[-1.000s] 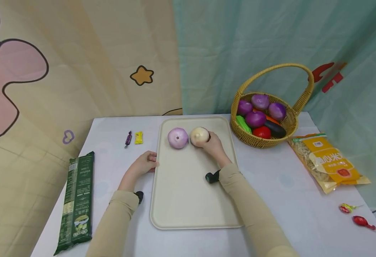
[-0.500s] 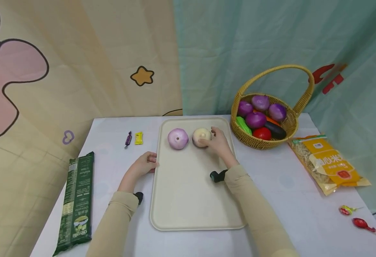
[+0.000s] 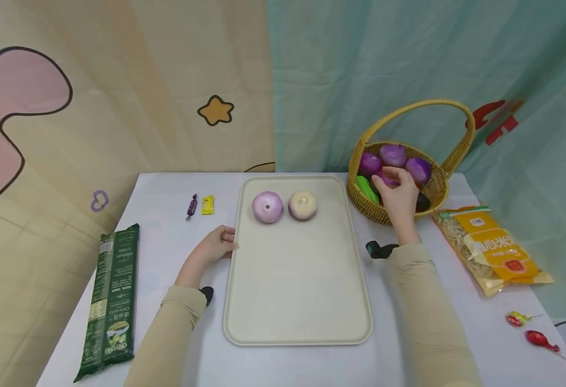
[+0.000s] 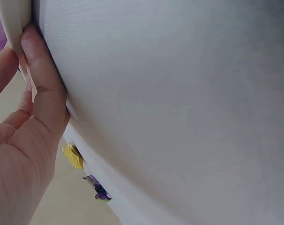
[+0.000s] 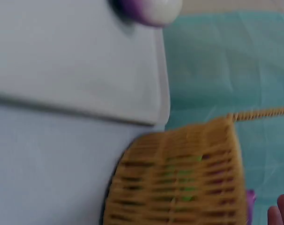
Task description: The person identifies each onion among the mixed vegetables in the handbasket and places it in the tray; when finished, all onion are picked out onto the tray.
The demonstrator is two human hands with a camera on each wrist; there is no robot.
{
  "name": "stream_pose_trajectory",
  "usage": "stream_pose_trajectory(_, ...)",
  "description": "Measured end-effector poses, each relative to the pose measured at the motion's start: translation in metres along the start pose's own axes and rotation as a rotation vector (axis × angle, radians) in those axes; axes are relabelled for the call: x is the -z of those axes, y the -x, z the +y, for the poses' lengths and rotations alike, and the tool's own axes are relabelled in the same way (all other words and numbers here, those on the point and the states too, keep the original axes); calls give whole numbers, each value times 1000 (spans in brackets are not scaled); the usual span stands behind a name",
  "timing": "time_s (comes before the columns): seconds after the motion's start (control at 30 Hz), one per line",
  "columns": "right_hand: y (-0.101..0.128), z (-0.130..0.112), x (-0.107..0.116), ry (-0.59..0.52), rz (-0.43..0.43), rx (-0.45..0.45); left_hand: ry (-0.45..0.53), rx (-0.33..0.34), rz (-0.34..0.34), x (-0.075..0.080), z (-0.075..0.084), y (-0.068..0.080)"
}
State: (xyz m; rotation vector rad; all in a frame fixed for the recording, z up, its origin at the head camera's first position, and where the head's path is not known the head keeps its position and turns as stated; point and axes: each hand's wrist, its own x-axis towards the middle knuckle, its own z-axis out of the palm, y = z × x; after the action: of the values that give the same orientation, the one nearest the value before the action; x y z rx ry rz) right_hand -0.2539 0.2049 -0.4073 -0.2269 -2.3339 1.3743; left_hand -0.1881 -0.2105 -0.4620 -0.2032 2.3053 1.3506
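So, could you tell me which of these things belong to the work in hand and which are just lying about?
In hand:
- tray, left hand at its edge
- pale purple onion and whitish onion on it
- basket of purple onions, right hand reaching in

Lying about:
- green pasta packet
- yellow packet
- two sweets
- two lollipops

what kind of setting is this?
Likely a staged tabletop set, not a real kitchen: cartoon-print fabric backdrop, white table with a tray, and a wicker basket of toy-looking vegetables.

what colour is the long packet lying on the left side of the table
Dark green with white lettering, the long packet shows best in the head view.
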Motion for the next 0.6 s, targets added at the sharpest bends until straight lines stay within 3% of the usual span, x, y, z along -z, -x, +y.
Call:
stream_pose_trajectory(0.07, -8, 11, 6, 48, 23, -8, 2, -5, -5, 1, 2, 1)
stream_pose_trajectory(0.2, -16, 32, 11, 112, -22, -67, -2, -23, -22, 1, 1, 2)
stream_pose_trajectory(0.33, -18, 45, 10, 143, -41, -104, 0, 4, -16, -4, -1, -1)
stream_pose_trajectory(0.6, -21, 42, 2, 254, -103, -128, -25, 18, 10, -2, 1, 0)
